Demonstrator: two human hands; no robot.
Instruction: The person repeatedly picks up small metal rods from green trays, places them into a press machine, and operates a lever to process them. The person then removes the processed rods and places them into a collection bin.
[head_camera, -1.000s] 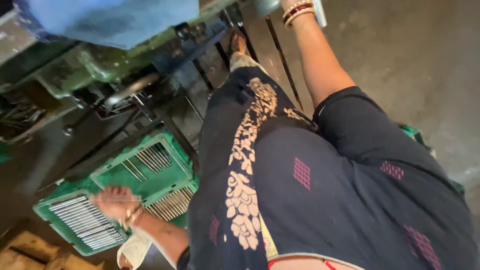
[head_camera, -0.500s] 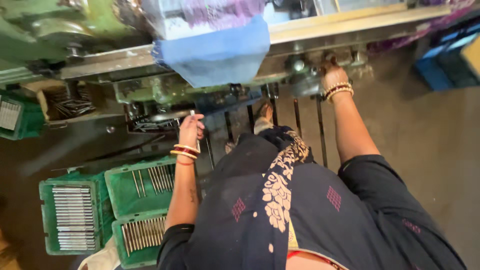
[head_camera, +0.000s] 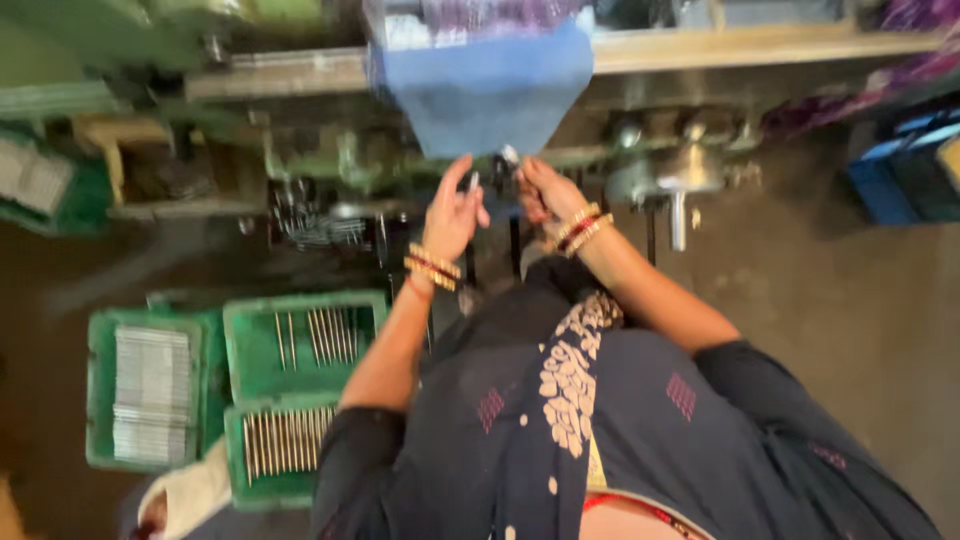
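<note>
Both my hands are raised close together in front of the green machine (head_camera: 330, 160), just below a hanging blue cloth (head_camera: 490, 85). My left hand (head_camera: 452, 215) pinches a thin short metal rod (head_camera: 472, 183) between thumb and fingers. My right hand (head_camera: 540, 190) is closed around a small shiny metal part (head_camera: 510, 155) at the machine's front. The two hands are a few centimetres apart. The picture is blurred, so the fine grip is unclear. Bangles sit on both wrists.
Three green crates stand on the floor at my left: one with a few loose rods (head_camera: 255, 345), one with a row of rods (head_camera: 240, 480), one with a packed stack (head_camera: 100, 400). A metal spindle (head_camera: 678, 190) hangs at the right. A blue crate (head_camera: 900, 175) stands at far right.
My left hand rose from the green crates to the machine front. My right hand moved left to meet it under the blue cloth. The view swung upright.
</note>
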